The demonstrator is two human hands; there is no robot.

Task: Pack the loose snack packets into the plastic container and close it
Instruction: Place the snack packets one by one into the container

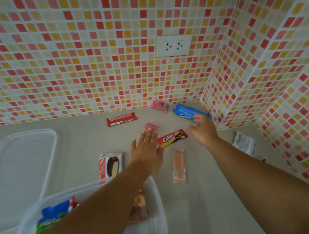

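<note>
Loose snack packets lie on the grey counter. My left hand (147, 151) is flat and open, its fingertips touching a small pink packet (150, 127). Beside it lies a red cream-biscuit packet (172, 138). My right hand (204, 130) is open, fingers at the near end of a blue biscuit packet (185, 112). A Choco Pie packet (110, 165), a long peach wafer packet (178, 165), a red bar (122, 119) and a pink sprinkle packet (160, 106) lie around. The clear plastic container (156, 201) at bottom left holds a blue-green packet (51, 215) and a brown one (139, 209).
The container's clear lid (45, 146) lies at the left, behind the container. A white crumpled packet (244, 143) sits by the tiled right wall. Mosaic tiled walls close the back and right, with a white socket (173, 46) on the back wall.
</note>
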